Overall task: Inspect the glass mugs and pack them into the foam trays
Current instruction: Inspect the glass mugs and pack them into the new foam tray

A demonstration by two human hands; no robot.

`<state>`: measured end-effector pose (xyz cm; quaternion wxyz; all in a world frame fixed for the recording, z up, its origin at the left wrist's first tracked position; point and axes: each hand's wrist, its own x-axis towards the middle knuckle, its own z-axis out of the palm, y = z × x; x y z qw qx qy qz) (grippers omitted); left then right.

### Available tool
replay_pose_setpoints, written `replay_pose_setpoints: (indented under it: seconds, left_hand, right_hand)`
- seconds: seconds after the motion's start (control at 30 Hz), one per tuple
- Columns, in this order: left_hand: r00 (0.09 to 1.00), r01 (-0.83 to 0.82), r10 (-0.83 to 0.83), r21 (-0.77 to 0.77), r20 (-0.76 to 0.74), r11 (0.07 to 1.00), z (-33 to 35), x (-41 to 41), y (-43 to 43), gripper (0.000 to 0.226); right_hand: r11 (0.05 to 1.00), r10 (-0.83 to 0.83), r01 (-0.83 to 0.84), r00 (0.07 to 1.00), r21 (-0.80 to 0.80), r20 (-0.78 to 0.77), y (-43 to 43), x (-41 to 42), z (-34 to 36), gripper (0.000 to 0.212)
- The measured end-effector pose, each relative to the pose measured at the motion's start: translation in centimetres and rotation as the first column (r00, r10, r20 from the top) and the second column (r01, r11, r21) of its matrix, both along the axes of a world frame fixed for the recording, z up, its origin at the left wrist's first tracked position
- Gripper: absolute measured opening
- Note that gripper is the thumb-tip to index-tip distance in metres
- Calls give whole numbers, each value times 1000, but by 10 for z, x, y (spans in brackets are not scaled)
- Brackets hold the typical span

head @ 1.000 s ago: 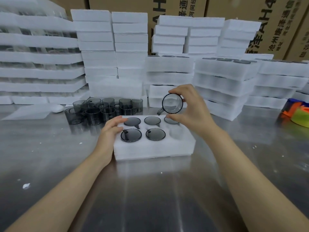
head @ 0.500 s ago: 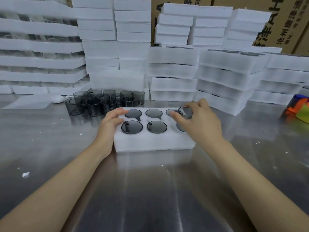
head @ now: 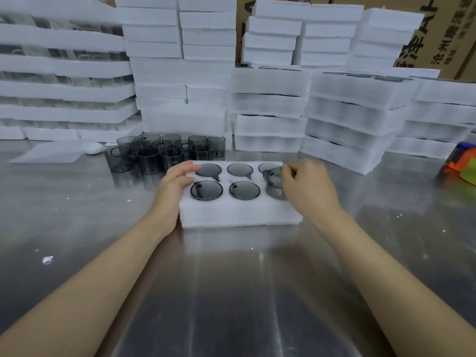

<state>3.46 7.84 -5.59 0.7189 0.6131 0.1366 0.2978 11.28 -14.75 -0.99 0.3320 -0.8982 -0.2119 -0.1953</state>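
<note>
A white foam tray (head: 239, 213) with six round pockets lies on the steel table in front of me. Several smoky glass mugs sit sunk in its pockets, among them the front-left one (head: 206, 190). My right hand (head: 307, 188) pinches the rim of a smoky glass mug (head: 273, 185) that stands partway down in the front-right pocket, handle to the left. My left hand (head: 173, 188) rests on the tray's left end, fingers laid over its top edge.
A cluster of loose smoky mugs (head: 164, 152) stands just behind the tray to the left. Tall stacks of white foam trays (head: 268, 106) wall off the back, with cardboard boxes (head: 435, 34) behind them. An orange and green object (head: 462, 163) lies at the right edge.
My right hand brought the mug down from eye level, where it was held up, into the front-right pocket. My left hand stayed on the tray. The camera tilted down slightly.
</note>
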Motion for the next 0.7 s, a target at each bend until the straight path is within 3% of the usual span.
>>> replay_pose_setpoints:
  seconds: [0.07, 0.17, 0.27, 0.33, 0.57, 0.7]
  left_hand:
    - [1000, -1, 1, 3, -2, 1000, 0, 1, 0, 40]
    - [1000, -6, 6, 2, 1, 1000, -1, 1, 0, 41]
    - [1000, -8, 8, 7, -4, 1000, -1, 1, 0, 41]
    - [1000, -8, 8, 13, -2, 1000, -1, 1, 1, 41]
    - [1000, -9, 9, 11, 2, 1000, 0, 0, -1, 41]
    - [1000, -13, 13, 30, -9, 999, 1, -1, -2, 41]
  right_hand:
    - [998, -55, 55, 997, 0, -63, -2, 5, -3, 35]
    - [998, -58, 57, 998, -33, -23, -3, 9, -5, 30]
    - [977, 173, -177, 984, 120, 48, 1, 7, -9, 24]
    - [962, 226, -231, 973, 148, 51, 2, 9, -10, 24]
    - [982, 175, -180, 981, -56, -85, 1, 27, -4, 24]
    - [961, 200, -206, 979, -186, -50, 5, 23, -15, 27]
